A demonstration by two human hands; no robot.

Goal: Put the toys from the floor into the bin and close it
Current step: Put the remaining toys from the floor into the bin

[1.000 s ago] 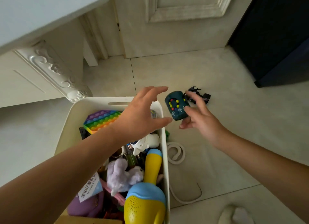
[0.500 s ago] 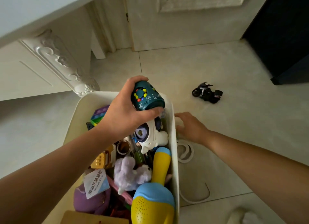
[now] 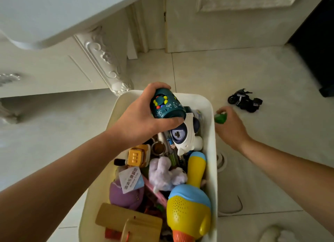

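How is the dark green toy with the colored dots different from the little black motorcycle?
The dark green toy is held in the left hand above the white bin; the black motorcycle stands untouched on the floor. The green toy is rounded and chunky with bright beads; the motorcycle is all dark, with wheels. The green toy looks bigger here, though it is nearer. Neither is in the bin yet.

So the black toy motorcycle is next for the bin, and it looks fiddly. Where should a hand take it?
Take the toy motorcycle from above, with thumb and fingers across its middle body between the wheels. It stands upright on the floor and side-on to the camera, so its narrow flanks are probably the best grip; the thin handlebars look too slight. The right hand is nearest.
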